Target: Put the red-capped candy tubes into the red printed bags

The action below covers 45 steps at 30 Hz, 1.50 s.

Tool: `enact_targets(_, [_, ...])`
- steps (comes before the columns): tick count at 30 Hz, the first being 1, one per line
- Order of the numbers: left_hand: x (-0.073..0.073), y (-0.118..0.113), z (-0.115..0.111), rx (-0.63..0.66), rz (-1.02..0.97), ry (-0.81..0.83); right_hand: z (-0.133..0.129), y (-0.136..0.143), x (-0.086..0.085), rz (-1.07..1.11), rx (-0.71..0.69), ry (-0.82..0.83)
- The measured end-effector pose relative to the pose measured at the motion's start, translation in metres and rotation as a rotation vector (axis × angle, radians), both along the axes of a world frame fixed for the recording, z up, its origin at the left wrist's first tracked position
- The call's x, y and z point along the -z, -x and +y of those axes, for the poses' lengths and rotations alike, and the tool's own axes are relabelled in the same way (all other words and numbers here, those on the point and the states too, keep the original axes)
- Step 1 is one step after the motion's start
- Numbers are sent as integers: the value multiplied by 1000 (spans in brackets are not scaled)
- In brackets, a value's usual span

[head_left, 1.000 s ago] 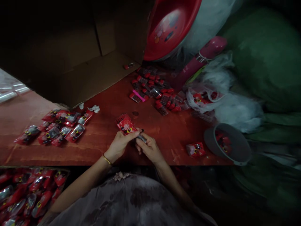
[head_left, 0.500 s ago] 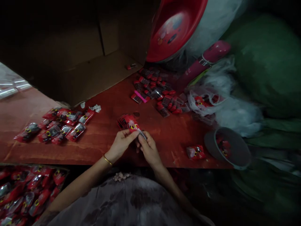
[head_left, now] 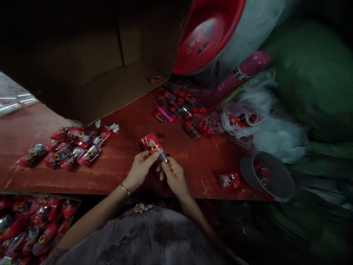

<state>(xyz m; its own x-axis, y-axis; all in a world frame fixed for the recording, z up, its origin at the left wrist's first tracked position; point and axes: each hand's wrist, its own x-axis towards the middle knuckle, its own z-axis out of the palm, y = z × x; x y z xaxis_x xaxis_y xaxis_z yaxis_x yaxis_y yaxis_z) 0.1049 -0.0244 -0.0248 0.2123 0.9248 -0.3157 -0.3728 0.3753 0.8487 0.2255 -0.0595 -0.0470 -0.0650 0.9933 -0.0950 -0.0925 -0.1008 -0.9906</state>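
My left hand (head_left: 141, 167), with a gold bangle at the wrist, pinches a small red plastic packet (head_left: 151, 142) between thumb and fingers, thumb on top. The packet has a printed front and a clear end that points toward my right hand (head_left: 175, 176). At that clear end, the right thumb and fingers are closed and touch its edge; a small dark spot shows by the fingertips, too dim to name. More red packets seem to lie right under or behind the held one. To the left rests a pile of filled red packets (head_left: 73, 147).
Small clear boxes with red caps (head_left: 195, 119) lie beyond my hands, near a pink bottle (head_left: 228, 86). A large cardboard box (head_left: 110, 99) and a red basin (head_left: 209, 40) stand behind. At right are a grey bucket (head_left: 248, 169) and one packet (head_left: 230, 180). Lower left, a container holds filled packets (head_left: 35, 224).
The held packet's clear end now shows between my hands, and my right fingers have shifted slightly down and away from its middle. My left hand has barely moved.
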Motion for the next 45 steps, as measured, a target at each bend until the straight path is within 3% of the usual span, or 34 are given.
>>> enact_targets(3, [5, -4, -6, 110, -17, 7, 3, -4, -5, -67, 68, -17])
enact_targets(9, [5, -3, -11, 146, -21, -3, 17, -7, -10, -73, 98, 8])
enact_targets(18, [-8, -4, 2, -73, -84, 95, 4, 7, -10, -130, 112, -51])
enact_targets(26, [-1, -4, -6, -17, -42, 122, 5, 11, -5, -85, 84, -14])
enact_targets(33, [-11, -3, 1, -76, -61, 148, 2, 19, -3, -195, 171, -105])
enact_targets(36, [-12, -6, 0, -18, -6, 179, -1, 20, -3, -227, 189, -138])
enact_targets(40, [-9, -7, -5, 17, 57, 162, -1, 18, 2, -260, 241, -136])
enact_targets(45, [-2, -5, -7, 18, -9, 181, 8, 20, 10, -161, 195, -79])
